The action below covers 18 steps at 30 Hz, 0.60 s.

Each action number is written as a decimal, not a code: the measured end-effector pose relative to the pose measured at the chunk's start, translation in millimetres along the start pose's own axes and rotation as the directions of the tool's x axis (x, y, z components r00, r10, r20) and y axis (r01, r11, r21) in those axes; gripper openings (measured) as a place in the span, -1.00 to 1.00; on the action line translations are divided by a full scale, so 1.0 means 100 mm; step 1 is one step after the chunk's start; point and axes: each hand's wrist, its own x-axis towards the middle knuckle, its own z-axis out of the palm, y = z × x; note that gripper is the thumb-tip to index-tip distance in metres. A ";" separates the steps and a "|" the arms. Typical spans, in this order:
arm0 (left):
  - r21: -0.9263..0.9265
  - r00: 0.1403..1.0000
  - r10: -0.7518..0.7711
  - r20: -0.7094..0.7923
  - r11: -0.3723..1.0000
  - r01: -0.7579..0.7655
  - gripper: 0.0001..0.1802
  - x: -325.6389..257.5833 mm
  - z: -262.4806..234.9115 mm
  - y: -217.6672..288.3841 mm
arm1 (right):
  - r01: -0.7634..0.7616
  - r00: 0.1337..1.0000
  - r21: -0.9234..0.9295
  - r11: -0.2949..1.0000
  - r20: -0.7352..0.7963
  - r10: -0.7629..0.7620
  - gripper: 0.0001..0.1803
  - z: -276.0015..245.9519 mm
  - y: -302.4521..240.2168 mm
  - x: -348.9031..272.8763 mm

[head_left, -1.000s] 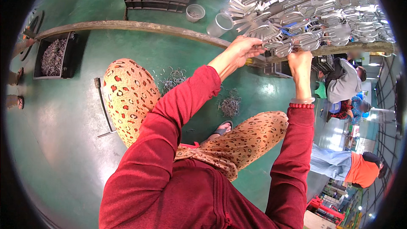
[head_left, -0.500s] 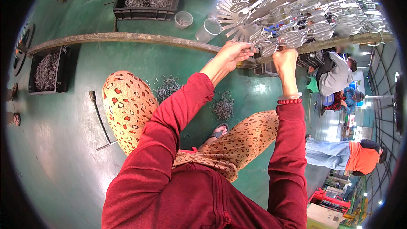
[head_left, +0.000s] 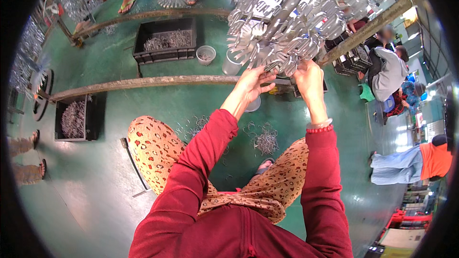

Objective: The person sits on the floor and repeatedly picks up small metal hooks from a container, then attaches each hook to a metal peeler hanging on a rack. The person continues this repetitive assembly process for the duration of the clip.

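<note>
A big cluster of shiny, flat, curved metal pieces (head_left: pixel 287 28) hangs around a pole above my hands. My left hand (head_left: pixel 249 85) is at its lower edge, palm turned inward and fingers curled together near the tips. Whatever is between those fingertips is too small to make out. To its right, my right hand (head_left: pixel 310 80) is closed against the lowest pieces, its fingertips hidden among them. A red bead bracelet (head_left: pixel 319 129) circles that wrist. Small wire-like metal hooks lie in a loose pile (head_left: pixel 266 141) on the floor below.
A rusty rail (head_left: pixel 143 81) crosses in front of me. Beyond it stand a black crate (head_left: pixel 165 56) of metal bits, a small white tub (head_left: pixel 205 62) and a clear bucket (head_left: pixel 231 67). Another black crate (head_left: pixel 86 131) is at left. Seated people (head_left: pixel 385 71) work at right.
The whole view has tilted, so the rail, crates and floor piles appear lower and more hanging racks show at the top. Both hands remain at the cluster's lower edge.
</note>
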 end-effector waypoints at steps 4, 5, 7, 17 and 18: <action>-0.005 1.000 -0.029 0.000 1.000 0.029 -0.75 0.04 -0.02 0.00 | -0.132 0.991 0.335 0.933 0.028 0.130 -0.62 -0.08 0.10 -0.22; -0.018 0.999 -0.039 -0.001 0.999 0.039 -0.75 0.05 -0.01 0.00 | -0.116 0.992 0.386 0.915 -0.005 0.127 -0.63 -0.09 0.15 -0.28; -0.050 0.999 -0.048 0.003 0.998 0.048 -0.78 0.05 -0.01 -0.02 | -0.076 0.990 0.484 0.872 -0.068 0.125 -0.65 -0.10 0.21 -0.39; -0.015 0.999 -0.042 -0.004 0.999 0.042 -0.84 0.04 0.20 -0.09 | -0.060 0.984 0.496 0.866 -0.115 0.134 -0.75 -0.08 0.34 -0.31; -0.022 0.999 -0.046 -0.008 0.999 0.046 -0.85 0.04 0.20 -0.10 | -0.049 0.984 0.501 0.864 -0.124 0.128 -0.76 -0.05 0.36 -0.29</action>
